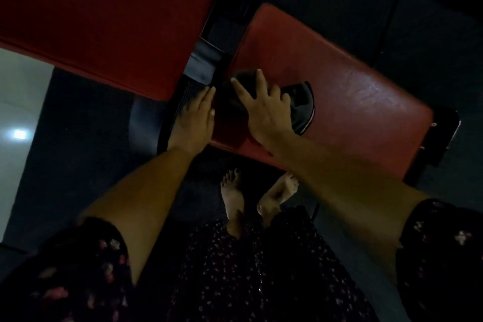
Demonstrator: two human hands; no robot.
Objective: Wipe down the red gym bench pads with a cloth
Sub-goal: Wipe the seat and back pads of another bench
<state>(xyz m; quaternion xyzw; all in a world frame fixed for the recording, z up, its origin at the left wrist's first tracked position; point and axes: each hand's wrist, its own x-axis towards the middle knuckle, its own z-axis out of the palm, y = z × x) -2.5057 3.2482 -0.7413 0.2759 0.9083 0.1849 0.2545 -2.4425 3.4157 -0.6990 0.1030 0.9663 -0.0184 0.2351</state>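
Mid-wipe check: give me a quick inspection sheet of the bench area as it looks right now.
Surface: smaller red pad glossy, dim light; whether it is clean cannot be told.
Job's things: dark cloth lies on the smaller red pad; larger red pad sits beyond the black frame gap.
Clutter: nothing seen on either pad besides the cloth.
Hands: right hand spread flat, pressing the cloth; left hand rests at the smaller pad's edge by the gap, holding nothing.
Cables: nothing seen.
Surroundings: dark floor mats, pale floor at left with a light reflection, bare feet below the bench.
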